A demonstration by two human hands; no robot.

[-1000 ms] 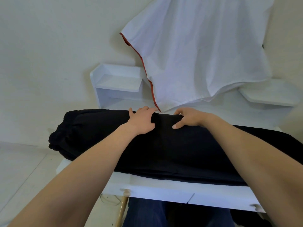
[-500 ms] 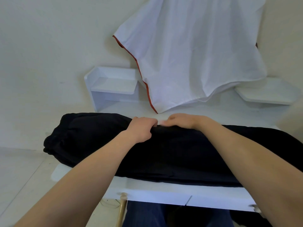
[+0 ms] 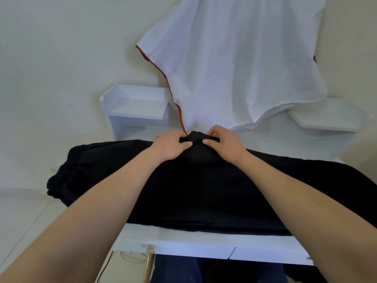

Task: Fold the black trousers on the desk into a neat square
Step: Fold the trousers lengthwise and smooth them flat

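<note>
The black trousers (image 3: 204, 190) lie lengthwise across the white desk (image 3: 183, 245), waistband hanging off the left end and the legs running off to the right. At the far edge of the cloth, my left hand (image 3: 170, 145) and my right hand (image 3: 224, 142) sit close together. Both pinch a raised bunch of black fabric (image 3: 196, 137) between them, lifted a little above the rest of the cloth. My forearms cross over the middle of the trousers and hide part of them.
A white cloth with a red hem (image 3: 234, 64) hangs on the wall behind the desk. White shelf units stand at the back left (image 3: 134, 111) and back right (image 3: 328, 119). A wooden desk leg (image 3: 149, 264) and the floor (image 3: 24, 217) show at lower left.
My hands went from lying flat on the far edge of the trousers to curling, closing together and pinching up a bunch of fabric there.
</note>
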